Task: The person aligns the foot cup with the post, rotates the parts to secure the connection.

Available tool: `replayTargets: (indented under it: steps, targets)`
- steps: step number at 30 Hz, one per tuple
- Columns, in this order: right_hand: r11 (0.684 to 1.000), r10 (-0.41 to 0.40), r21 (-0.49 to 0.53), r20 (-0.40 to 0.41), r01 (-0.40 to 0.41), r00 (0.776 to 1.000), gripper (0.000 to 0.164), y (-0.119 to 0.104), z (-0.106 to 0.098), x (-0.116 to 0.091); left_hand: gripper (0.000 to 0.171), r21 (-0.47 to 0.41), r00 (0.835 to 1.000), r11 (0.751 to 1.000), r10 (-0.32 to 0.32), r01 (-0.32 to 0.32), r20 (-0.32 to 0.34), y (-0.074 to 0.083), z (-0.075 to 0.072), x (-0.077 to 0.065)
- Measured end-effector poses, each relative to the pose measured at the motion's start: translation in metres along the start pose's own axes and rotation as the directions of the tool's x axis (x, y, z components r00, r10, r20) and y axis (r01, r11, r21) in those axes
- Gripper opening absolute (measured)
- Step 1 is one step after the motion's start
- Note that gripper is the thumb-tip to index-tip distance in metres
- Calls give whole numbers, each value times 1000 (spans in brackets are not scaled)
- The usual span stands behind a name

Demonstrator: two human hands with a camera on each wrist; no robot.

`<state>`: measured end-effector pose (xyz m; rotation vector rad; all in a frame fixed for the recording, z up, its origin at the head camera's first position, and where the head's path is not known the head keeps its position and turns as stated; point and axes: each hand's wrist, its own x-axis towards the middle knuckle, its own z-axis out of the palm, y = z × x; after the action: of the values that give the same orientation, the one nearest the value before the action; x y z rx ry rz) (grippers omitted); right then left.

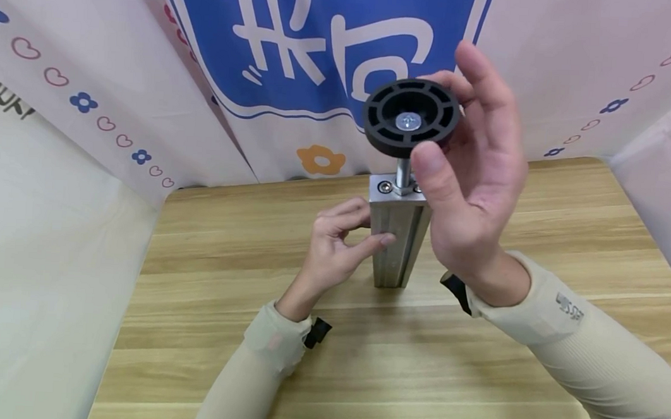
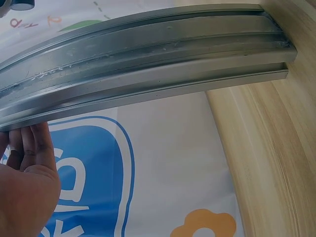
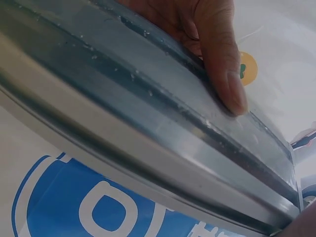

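An aluminium profile (image 1: 393, 244) stands upright on the wooden table. Two socket screws show in the metal plate capping it. From this plate rises a threaded stem carrying a round black levelling foot (image 1: 379, 133), which has a cross-head screw at its centre. My right hand (image 1: 480, 160) holds the foot's rim, thumb in front and fingers at the far side. Lower down, my left hand (image 1: 336, 247) grips the profile with the thumb on its near face; those fingers are partly hidden behind it. Lengthwise grooves mark the profile (image 2: 158, 59) in the left wrist view.
A printed cloth (image 1: 282, 131) with a blue panel and an orange flower hangs behind the profile. White sheeting (image 1: 44, 232) borders the wooden table (image 1: 418, 378) on the left, and more hangs at the right. Black wrist cameras sit at both cuffs.
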<state>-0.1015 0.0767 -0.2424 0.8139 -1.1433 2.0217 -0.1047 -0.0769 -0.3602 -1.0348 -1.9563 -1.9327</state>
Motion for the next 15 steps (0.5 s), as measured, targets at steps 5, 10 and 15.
replayTargets:
  steps: [5, 10, 15]
  targets:
    - [1000, -11, 13, -52, 12, 999, 91, -1, 4, 1, 58, 4, 1000, 1000, 6, -6, 0, 0, 0, 0]
    - [999, -7, 46, -76, 10, 997, 96, -2, 7, 0, 59, 11, 1000, 1000, 13, -13, 1, 0, 0, 0]
    - [998, 8, 56, -48, -6, 999, 102, -1, 4, -1, 56, 10, 1000, 1000, 3, -3, -2, 0, 0, 0]
